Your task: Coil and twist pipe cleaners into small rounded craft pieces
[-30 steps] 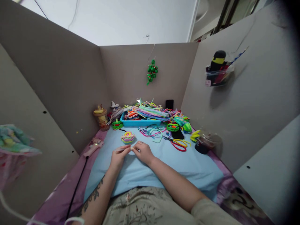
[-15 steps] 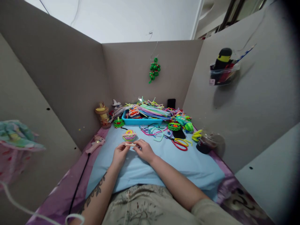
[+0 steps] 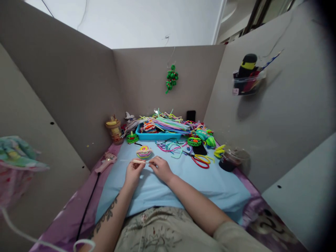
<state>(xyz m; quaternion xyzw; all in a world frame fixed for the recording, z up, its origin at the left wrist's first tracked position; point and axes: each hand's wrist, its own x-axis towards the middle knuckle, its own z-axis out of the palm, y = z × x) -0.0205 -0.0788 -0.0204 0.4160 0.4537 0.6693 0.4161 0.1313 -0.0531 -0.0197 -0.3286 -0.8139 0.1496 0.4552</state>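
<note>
My left hand [image 3: 134,170] is closed, pinching a short cream roll that looks like a wound pipe cleaner [image 3: 139,161]. A thin pale end runs from this roll to my right hand [image 3: 161,169], whose thumb and fingertips are pressed together on it. Both hands are held just above the blue cloth [image 3: 152,196]. Right behind them sits a round striped pipe-cleaner piece [image 3: 144,152] in pink, yellow and purple, touched by neither hand.
A blue tray [image 3: 160,137] heaped with pipe cleaners [image 3: 168,124] stands at the back. Loose strands [image 3: 170,146] and red-and-yellow-handled pliers [image 3: 201,161] lie to the right, near a dark cup [image 3: 228,163]. A pink glue gun [image 3: 107,161] lies left, its cord trailing forward. Grey panels surround the table.
The cream roll has shifted left with my left fingers. A thin pale stretch now shows between the two hands. The view has moved slightly.
</note>
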